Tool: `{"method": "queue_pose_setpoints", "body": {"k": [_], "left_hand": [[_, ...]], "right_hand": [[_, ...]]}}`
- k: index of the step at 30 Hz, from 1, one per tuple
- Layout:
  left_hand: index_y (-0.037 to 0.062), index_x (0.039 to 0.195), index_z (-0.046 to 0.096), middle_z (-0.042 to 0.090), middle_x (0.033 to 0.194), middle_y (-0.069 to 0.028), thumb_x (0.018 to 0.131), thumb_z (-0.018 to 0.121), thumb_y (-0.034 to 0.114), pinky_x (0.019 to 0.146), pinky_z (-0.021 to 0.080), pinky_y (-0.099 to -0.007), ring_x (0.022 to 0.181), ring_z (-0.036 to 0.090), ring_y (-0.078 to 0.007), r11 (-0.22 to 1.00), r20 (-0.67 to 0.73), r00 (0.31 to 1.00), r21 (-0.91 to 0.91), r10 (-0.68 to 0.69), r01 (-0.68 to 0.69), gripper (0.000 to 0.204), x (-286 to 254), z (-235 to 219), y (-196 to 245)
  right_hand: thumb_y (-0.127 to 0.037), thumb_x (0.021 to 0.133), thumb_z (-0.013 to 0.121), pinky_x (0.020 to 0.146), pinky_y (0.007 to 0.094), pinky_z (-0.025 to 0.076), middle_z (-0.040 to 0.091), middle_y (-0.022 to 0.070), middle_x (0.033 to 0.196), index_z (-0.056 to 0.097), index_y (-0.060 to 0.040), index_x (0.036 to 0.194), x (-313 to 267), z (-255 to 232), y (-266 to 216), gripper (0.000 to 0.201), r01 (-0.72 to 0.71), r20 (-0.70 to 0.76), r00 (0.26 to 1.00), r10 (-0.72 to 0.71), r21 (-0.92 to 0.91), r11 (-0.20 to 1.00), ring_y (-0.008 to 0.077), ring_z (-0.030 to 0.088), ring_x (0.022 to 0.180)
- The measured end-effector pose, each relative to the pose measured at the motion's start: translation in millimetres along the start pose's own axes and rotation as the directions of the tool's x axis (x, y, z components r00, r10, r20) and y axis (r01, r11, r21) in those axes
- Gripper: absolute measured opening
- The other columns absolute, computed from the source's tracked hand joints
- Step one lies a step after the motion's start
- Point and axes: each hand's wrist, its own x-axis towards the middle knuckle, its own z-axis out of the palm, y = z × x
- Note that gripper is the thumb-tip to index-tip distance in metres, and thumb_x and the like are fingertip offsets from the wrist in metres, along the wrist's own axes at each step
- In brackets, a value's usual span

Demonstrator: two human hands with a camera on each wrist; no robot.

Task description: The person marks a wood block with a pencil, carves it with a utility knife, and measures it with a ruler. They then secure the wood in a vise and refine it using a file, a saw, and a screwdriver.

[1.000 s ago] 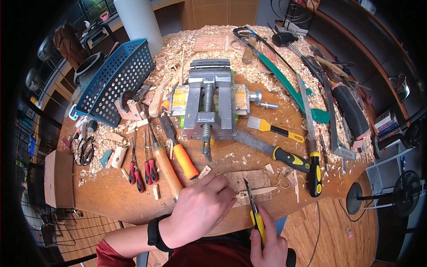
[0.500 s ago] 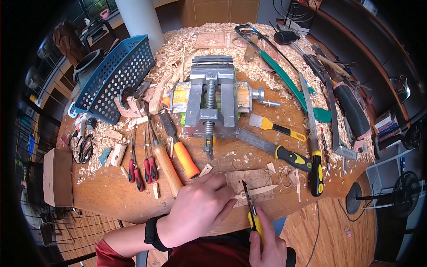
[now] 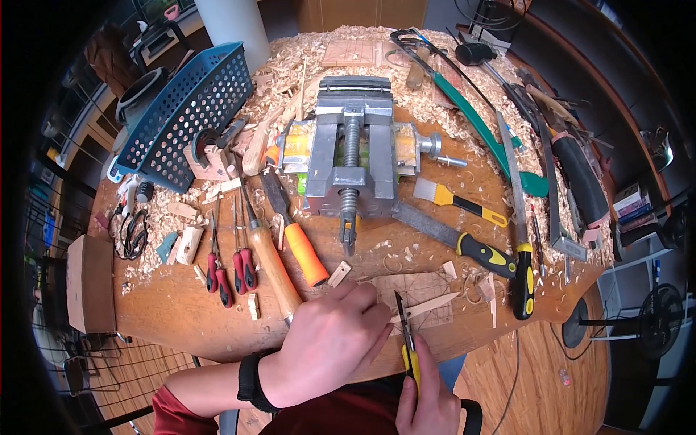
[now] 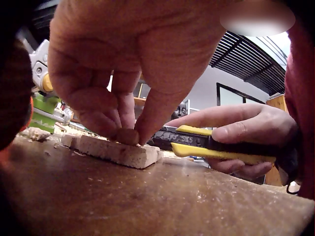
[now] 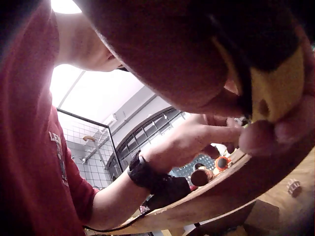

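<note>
My left hand (image 3: 337, 326) pinches the near end of a slim, pointed piece of pale wood (image 3: 433, 303). That piece lies over a flat wooden board (image 3: 417, 283) with drawn lines at the table's front edge. In the left wrist view, the fingertips press down at the top of the board (image 4: 118, 151). My right hand (image 3: 429, 406) grips a yellow and black utility knife (image 3: 411, 364), its dark blade extended and pointing away from me. The blade crosses the pale piece in the head view, just right of the left fingers. In the right wrist view, the yellow handle (image 5: 278, 93) sits in the fingers.
A metal vise (image 3: 351, 159) stands mid-table. Left of it lie an orange-handled chisel (image 3: 304, 254), a wooden-handled tool (image 3: 272, 268) and red-handled tools (image 3: 246, 268). To the right are a rasp (image 3: 435, 226), a brush (image 3: 464, 203) and saws. Shavings surround a blue basket (image 3: 185, 116).
The head view has shifted, so the table's things sit slightly higher and further right. The pointed end of the pale piece has swung away from me. Both hands keep their holds.
</note>
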Motion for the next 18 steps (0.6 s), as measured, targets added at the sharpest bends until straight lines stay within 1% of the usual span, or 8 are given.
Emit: {"method": "queue_pose_setpoints", "body": {"k": [1,3,4,7,10,12,16,18], "left_hand": [[0.0069,0.078,0.065,0.054,0.076,-0.0076,0.079,0.073,0.017,0.062,0.050,-0.0408,0.074,0.061,-0.0280,1.000,-0.007,1.000,-0.009,0.004,-0.004,0.013,0,0,-1],[0.0070,0.079,0.065,0.054,0.076,-0.0075,0.080,0.073,0.017,0.063,0.050,-0.0406,0.074,0.060,-0.0279,1.000,-0.005,1.000,-0.016,0.007,-0.007,0.013,-1,1,-2],[0.0070,0.079,0.065,0.054,0.077,-0.0074,0.080,0.072,0.017,0.063,0.050,-0.0405,0.075,0.060,-0.0277,1.000,-0.004,1.000,-0.023,0.012,-0.012,0.012,-1,1,-2],[0.0070,0.079,0.065,0.054,0.078,-0.0071,0.080,0.072,0.017,0.063,0.050,-0.0400,0.076,0.060,-0.0272,1.000,0.012,1.000,-0.007,0.011,-0.011,0.012,-1,0,-2],[0.0067,0.079,0.064,0.054,0.079,-0.0068,0.080,0.072,0.017,0.064,0.050,-0.0394,0.077,0.060,-0.0267,1.000,0.015,1.000,0.010,0.010,-0.010,0.013,-2,2,-2],[0.0066,0.080,0.064,0.054,0.079,-0.0067,0.080,0.072,0.016,0.064,0.050,-0.0391,0.078,0.060,-0.0264,0.999,0.028,1.000,0.032,0.007,-0.008,0.013,-2,2,-1],[0.0062,0.081,0.064,0.055,0.081,-0.0061,0.078,0.072,0.016,0.063,0.050,-0.0379,0.079,0.059,-0.0254,0.997,0.032,0.999,0.071,0.015,-0.017,0.013,-3,5,0],[0.0061,0.081,0.063,0.055,0.082,-0.0060,0.078,0.072,0.015,0.063,0.050,-0.0375,0.079,0.059,-0.0253,0.998,0.024,0.999,0.065,0.023,-0.024,0.013,-4,5,0]], "right_hand": [[-0.005,0.089,0.059,0.053,0.0409,0.057,0.069,0.0227,0.097,0.041,-0.0022,0.147,-2,-1,-1,0.061,-0.001,0.002,1.000,0.001,0.000,1.000,0.0338,0.071,0.069],[-0.005,0.096,0.052,0.084,0.0453,0.055,0.055,0.0264,0.134,0.038,0.0011,0.146,-6,-3,-5,0.052,-0.033,0.058,0.998,0.033,-0.001,0.999,0.0440,0.063,0.108],[-0.005,0.096,0.052,0.084,0.0453,0.055,0.055,0.0264,0.134,0.038,0.0011,0.146,-6,-3,-5,0.052,-0.033,0.060,0.998,0.033,-0.002,0.999,0.0440,0.063,0.108],[-0.005,0.096,0.053,0.078,0.0448,0.056,0.058,0.0263,0.130,0.038,0.0009,0.146,-5,-4,-6,0.053,-0.004,0.035,0.999,0.005,-0.042,0.999,0.0431,0.066,0.100],[-0.005,0.095,0.054,0.066,0.0434,0.057,0.065,0.0261,0.118,0.038,-0.0010,0.148,-2,-6,-14,0.055,0.001,0.010,1.000,0.000,-0.117,0.993,0.0410,0.069,0.083],[-0.007,0.095,0.054,0.053,0.0424,0.054,0.069,0.0252,0.103,0.038,-0.0031,0.149,0,-8,-19,0.056,-0.019,0.018,1.000,0.023,-0.213,0.977,0.0379,0.067,0.064],[-0.009,0.096,0.053,0.045,0.0416,0.050,0.069,0.0250,0.095,0.038,-0.0047,0.149,2,-14,-25,0.055,-0.002,0.010,1.000,0.005,-0.263,0.965,0.0360,0.063,0.055],[-0.008,0.093,0.056,0.048,0.0405,0.052,0.069,0.0228,0.094,0.040,-0.0036,0.148,2,-17,-26,0.058,-0.068,0.099,0.990,0.099,-0.282,0.957,0.0337,0.065,0.058]]}}
